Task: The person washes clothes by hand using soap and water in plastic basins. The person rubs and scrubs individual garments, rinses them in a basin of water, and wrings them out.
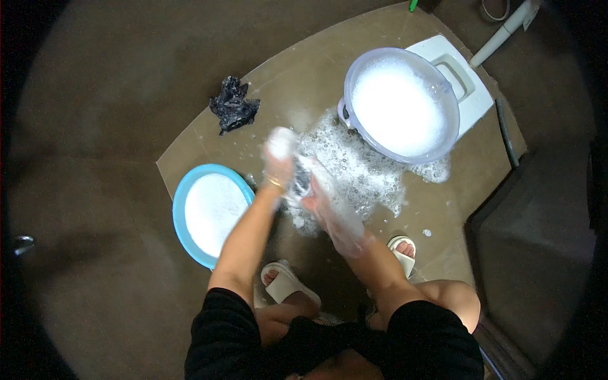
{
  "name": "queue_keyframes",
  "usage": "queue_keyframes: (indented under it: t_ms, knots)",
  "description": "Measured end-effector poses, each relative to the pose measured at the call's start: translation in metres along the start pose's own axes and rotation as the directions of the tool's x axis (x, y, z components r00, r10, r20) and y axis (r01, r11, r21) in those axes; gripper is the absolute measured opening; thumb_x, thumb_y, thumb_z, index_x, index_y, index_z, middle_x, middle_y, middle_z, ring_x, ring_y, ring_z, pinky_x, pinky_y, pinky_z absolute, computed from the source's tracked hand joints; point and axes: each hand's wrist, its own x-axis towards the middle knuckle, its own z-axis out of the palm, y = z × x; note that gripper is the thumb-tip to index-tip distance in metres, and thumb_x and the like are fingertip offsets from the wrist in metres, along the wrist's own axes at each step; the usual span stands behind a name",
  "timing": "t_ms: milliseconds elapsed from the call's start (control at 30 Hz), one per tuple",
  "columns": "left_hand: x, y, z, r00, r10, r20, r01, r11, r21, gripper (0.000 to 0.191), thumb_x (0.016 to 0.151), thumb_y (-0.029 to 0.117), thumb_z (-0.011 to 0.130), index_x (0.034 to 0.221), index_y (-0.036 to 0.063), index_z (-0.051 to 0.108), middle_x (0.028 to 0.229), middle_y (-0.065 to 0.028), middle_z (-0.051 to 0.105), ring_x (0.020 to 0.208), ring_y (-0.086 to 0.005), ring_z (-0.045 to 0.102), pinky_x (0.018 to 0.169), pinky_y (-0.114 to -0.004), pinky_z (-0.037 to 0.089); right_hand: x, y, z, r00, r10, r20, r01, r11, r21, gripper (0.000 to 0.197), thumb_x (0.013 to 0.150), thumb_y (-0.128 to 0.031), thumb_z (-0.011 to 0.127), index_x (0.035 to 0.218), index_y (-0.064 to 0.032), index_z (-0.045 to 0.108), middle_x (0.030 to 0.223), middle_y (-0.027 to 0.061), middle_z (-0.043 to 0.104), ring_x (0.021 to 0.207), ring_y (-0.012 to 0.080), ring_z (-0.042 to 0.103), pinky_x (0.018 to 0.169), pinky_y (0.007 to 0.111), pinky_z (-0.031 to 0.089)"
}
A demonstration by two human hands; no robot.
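Note:
My left hand (280, 164), blurred and topped with white suds, is at a dark, foam-covered cloth-like item (300, 178). From the other side my right hand (316, 199) holds that item, its forearm coated in lather; how my left fingers grip is too blurred to tell. Right of my hands, soap foam (356, 166) spreads over the tiled floor. Beyond it stands a pale lilac plastic basin (349, 95) full of suds. A blue-rimmed basin (181, 228) with white foamy contents is beside my left forearm.
A crumpled dark wet cloth or bag (232, 105) lies by the wall at upper left. The lilac basin overlaps a white squat toilet or fixture (477, 95), near a pale pipe (503, 35). My feet in cream slippers (287, 283) flank the wet floor. A dark hose-like strip (506, 133) lies right.

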Motion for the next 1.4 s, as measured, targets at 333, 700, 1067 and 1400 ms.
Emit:
queue_keyframes:
  t_ms: [333, 700, 1067, 1400]
  knots:
    - [-0.008, -0.006, -0.051, 0.540, -0.407, 0.737, 0.400, 0.894, 0.201, 0.044, 0.065, 0.022, 0.079, 0.102, 0.0058, 0.063, 0.104, -0.0048, 0.059, 0.092, -0.0142, 0.055, 0.083, -0.028, 0.043, 0.094, -0.027, -0.065, 0.975, -0.200, 0.092, 0.181, 0.966, 0.183, 0.021, 0.076, -0.010, 0.066, 0.095, -0.0085, 0.057, 0.084, 0.0057, 0.060, 0.085, 0.0202, 0.059, 0.078, 0.035, 0.048]
    - [-0.028, 0.097, 0.017, 0.865, 0.349, 0.361, -0.340, 0.936, -0.090, 0.023, 0.073, 0.017, 0.068, 0.092, 0.0083, 0.058, 0.101, -0.0130, 0.057, 0.095, -0.0283, 0.056, 0.085, -0.036, 0.046, 0.090, -0.003, -0.073, 0.992, -0.087, 0.095, 0.066, 0.976, 0.206, 0.029, 0.082, -0.036, 0.057, 0.088, -0.0077, 0.058, 0.096, 0.0124, 0.061, 0.090, 0.0298, 0.058, 0.077, 0.049, 0.046]
    - [0.012, 0.051, 0.015, 0.957, 0.256, 0.136, -0.287, 0.907, 0.307, 0.015, 0.082, 0.017, 0.054, 0.081, 0.0057, 0.064, 0.076, -0.0111, 0.064, 0.066, -0.0264, 0.062, 0.061, -0.037, 0.049, 0.070, 0.016, -0.071, 0.984, -0.112, 0.137, 0.065, 0.949, 0.307, 0.020, 0.078, -0.017, 0.051, 0.093, -0.0053, 0.057, 0.095, 0.0118, 0.060, 0.088, 0.0249, 0.058, 0.074, 0.042, 0.047]
    - [-0.005, 0.029, -0.038, 0.928, 0.331, 0.169, -0.370, 0.775, 0.512, 0.010, 0.076, 0.016, 0.060, 0.085, 0.0123, 0.063, 0.083, -0.0090, 0.063, 0.068, -0.0269, 0.060, 0.054, -0.037, 0.048, 0.062, 0.033, 0.010, 0.999, -0.036, -0.025, 0.039, 0.987, 0.154, 0.025, 0.075, 0.001, 0.046, 0.097, -0.0030, 0.056, 0.094, 0.0112, 0.060, 0.086, 0.0205, 0.059, 0.073, 0.037, 0.048]
